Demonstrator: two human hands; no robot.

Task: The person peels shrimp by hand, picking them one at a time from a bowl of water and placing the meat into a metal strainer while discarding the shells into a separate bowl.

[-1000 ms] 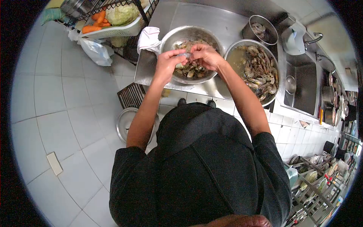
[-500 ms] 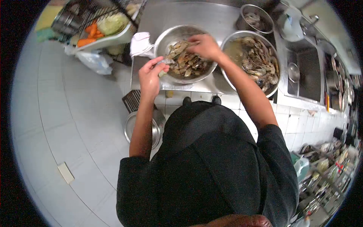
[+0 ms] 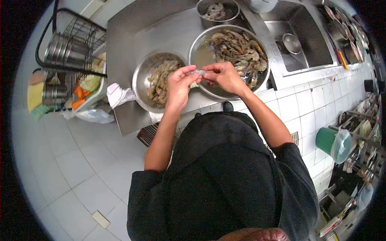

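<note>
My left hand (image 3: 179,87) pinches one end of a small greyish peeled shrimp (image 3: 198,72). The fingertips of my right hand (image 3: 225,77) close on its other end. Both hands meet above the front edges of two metal bowls. The left bowl (image 3: 138,86) holds a brownish heap of shells and shrimp pieces (image 3: 160,82). In the larger right bowl (image 3: 193,48), whole shrimp (image 3: 245,50) lie in cloudy liquid.
A smaller pot (image 3: 220,23) with peeled shrimp stands behind the right bowl. The sink (image 3: 311,36) holds a round strainer (image 3: 292,43). A white cloth (image 3: 117,95) lies left of the bowls. Vegetables (image 3: 82,92) and a wire rack (image 3: 84,34) are far left.
My right hand has left the left bowl and come to my left hand at the shrimp. The view has turned, so the bowls appear farther left.
</note>
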